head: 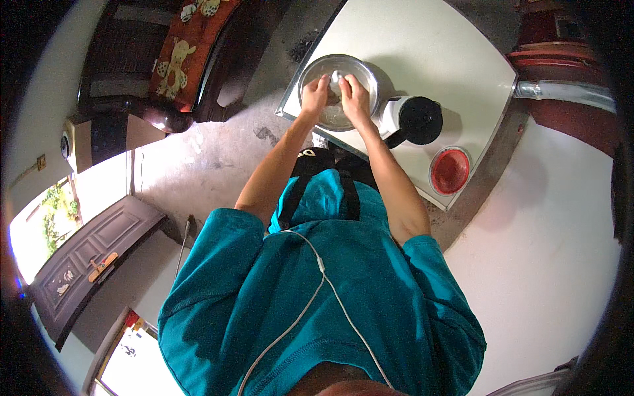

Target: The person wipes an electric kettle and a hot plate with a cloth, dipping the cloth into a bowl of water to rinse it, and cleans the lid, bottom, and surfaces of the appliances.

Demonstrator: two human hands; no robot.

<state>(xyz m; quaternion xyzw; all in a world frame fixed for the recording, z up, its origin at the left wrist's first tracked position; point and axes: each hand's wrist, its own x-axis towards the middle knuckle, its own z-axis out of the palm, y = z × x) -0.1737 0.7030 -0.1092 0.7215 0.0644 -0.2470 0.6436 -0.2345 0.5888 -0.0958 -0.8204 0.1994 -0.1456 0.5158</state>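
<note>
Both hands are over a round, shiny metal basin [369, 116] on the white table. A small white piece [337, 75], too small to identify, lies between my fingertips. My left hand [315, 96] pinches toward it from the left, thumb and fingers drawn together. From the other side, my right hand [354, 98] grips it with thumb and forefinger. The basin's bottom is partly hidden by my hands; what shows looks pale and wet. Just right of the basin is a white kettle or jug with a black lid [421, 120], its handle toward my right forearm.
A red bowl with a pale rim [449, 171] stands near the corner of the white table [436, 49]. Dark wooden seating with a bear-patterned red cushion [173, 74] is at left. An open panelled door [94, 252] is at lower left. A white cable [321, 265] hangs over my shirt.
</note>
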